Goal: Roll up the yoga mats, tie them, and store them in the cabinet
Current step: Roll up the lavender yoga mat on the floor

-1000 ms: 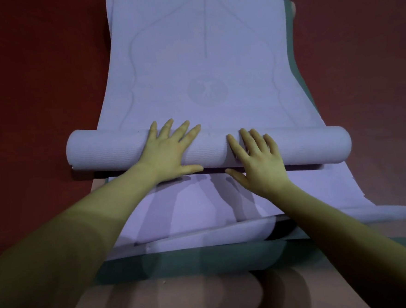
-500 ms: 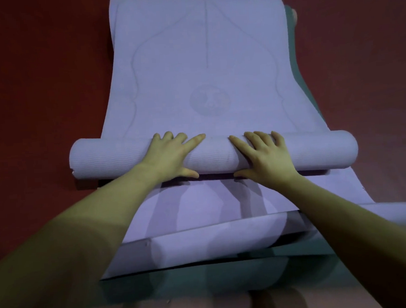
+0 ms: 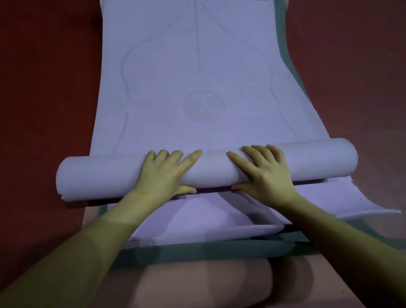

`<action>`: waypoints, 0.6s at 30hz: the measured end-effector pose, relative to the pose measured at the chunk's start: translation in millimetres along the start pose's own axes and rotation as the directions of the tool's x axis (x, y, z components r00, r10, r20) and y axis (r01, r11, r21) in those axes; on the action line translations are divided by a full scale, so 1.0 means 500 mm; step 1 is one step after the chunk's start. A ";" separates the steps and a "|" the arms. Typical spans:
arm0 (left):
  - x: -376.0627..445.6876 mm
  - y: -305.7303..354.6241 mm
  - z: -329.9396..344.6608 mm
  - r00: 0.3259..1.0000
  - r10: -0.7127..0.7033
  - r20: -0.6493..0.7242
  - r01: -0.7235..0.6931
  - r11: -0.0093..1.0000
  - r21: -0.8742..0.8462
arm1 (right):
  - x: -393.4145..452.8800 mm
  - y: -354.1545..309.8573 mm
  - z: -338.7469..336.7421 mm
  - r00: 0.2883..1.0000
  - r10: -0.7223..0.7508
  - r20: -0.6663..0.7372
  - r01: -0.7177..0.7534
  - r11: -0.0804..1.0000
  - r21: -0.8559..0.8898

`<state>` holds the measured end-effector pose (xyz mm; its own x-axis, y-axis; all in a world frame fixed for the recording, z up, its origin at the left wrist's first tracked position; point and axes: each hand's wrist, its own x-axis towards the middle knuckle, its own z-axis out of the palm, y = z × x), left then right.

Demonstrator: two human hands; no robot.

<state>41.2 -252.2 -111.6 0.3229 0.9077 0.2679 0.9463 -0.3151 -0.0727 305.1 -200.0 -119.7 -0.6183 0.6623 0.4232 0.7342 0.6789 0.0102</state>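
Left hand (image 3: 165, 174) and right hand (image 3: 262, 170), fingers spread flat, press the lavender yoga mat roll (image 3: 98, 178) centrally, probably keeping it tight and even.

A dark red floor (image 3: 32, 98) fills both sides of the view, its surface plain and matte, deepest in tone at the left and upper corners. On the right it pales toward a dusty brownish red (image 3: 375, 122). The light is dim and cool, with a bluish cast, and soft overlapping shadows fall toward the bottom of the view. No wall, window or piece of furniture shows anywhere in the view.
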 end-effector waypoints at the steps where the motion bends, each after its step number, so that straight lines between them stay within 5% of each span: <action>1: -0.011 0.007 -0.003 1.000 0.008 -0.007 -0.008 1.000 -0.015 | -0.011 -0.004 -0.007 1.000 -0.004 0.001 0.004 1.000 0.009; 10: -0.062 0.025 -0.014 0.998 0.016 0.061 -0.014 1.000 -0.023 | -0.061 -0.033 -0.031 0.999 -0.010 0.048 0.008 0.999 0.034; 15: 0.001 -0.012 -0.048 0.914 -0.023 0.406 0.077 0.990 -0.118 | -0.059 -0.067 -0.022 1.000 0.015 0.003 -0.016 0.996 0.092; 18: 0.008 -0.017 -0.044 0.964 0.051 0.261 -0.030 0.996 -0.083 | -0.031 -0.058 -0.017 0.998 0.053 0.046 -0.056 0.996 0.076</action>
<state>33.8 -251.9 -88.6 0.3641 0.9313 0.0043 0.9313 -0.3641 -0.0011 295.8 -232.8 -119.1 -0.5909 0.7113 0.3806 0.7444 0.6626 -0.0827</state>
